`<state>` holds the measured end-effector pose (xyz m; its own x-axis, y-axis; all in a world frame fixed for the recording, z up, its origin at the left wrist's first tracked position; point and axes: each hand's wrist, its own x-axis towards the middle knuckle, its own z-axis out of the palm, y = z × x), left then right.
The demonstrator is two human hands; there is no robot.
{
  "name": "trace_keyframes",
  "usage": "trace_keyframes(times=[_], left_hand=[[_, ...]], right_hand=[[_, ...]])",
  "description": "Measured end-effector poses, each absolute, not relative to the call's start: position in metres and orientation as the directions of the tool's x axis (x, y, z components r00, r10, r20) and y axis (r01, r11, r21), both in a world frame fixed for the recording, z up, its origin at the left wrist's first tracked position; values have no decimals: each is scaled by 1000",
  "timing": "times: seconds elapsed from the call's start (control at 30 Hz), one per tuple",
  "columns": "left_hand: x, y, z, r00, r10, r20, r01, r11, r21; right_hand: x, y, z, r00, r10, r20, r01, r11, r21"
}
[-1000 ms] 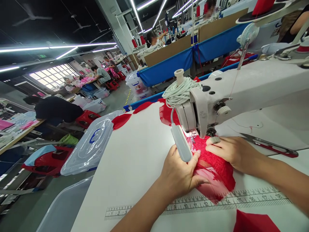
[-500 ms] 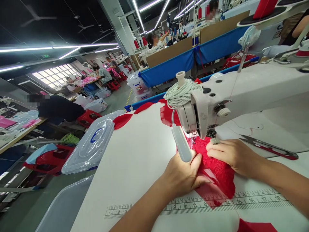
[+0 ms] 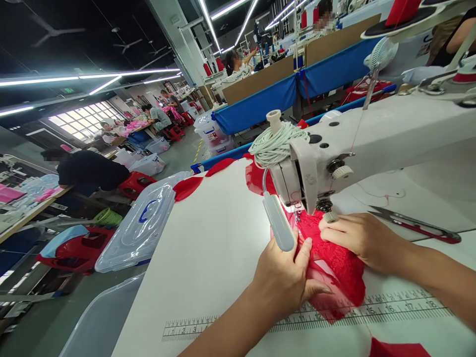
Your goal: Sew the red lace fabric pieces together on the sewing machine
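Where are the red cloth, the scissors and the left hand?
Red cloth (image 3: 337, 262), head view: on the lace.
Scissors (image 3: 426, 231), head view: on the red handle.
Left hand (image 3: 281, 270), head view: back of the hand.

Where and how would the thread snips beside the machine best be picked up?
Probably by the red-trimmed handle end of the snips, reached from the right: they lie flat on the table, blades pointing left, so this keeps clear of the tips.
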<state>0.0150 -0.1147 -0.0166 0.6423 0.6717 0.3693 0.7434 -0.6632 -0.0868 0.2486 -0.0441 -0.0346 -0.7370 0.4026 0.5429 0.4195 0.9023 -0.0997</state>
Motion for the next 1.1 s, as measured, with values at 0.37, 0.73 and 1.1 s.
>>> trace_keyframes(times=[0.37, 0.73, 1.1], left_hand=[[17, -113, -17, 625, 684, 376, 763, -638, -106], [14, -107, -18, 599, 681, 422, 771, -633, -72], [9, -102, -18, 602, 696, 392, 783, -611, -117]], right_hand=[[246, -45, -34, -706, 434, 560, 461, 881, -101], [245, -42, -37, -693, 436, 574, 488, 870, -71], [248, -39, -36, -714, 504, 486, 528, 844, -99]])
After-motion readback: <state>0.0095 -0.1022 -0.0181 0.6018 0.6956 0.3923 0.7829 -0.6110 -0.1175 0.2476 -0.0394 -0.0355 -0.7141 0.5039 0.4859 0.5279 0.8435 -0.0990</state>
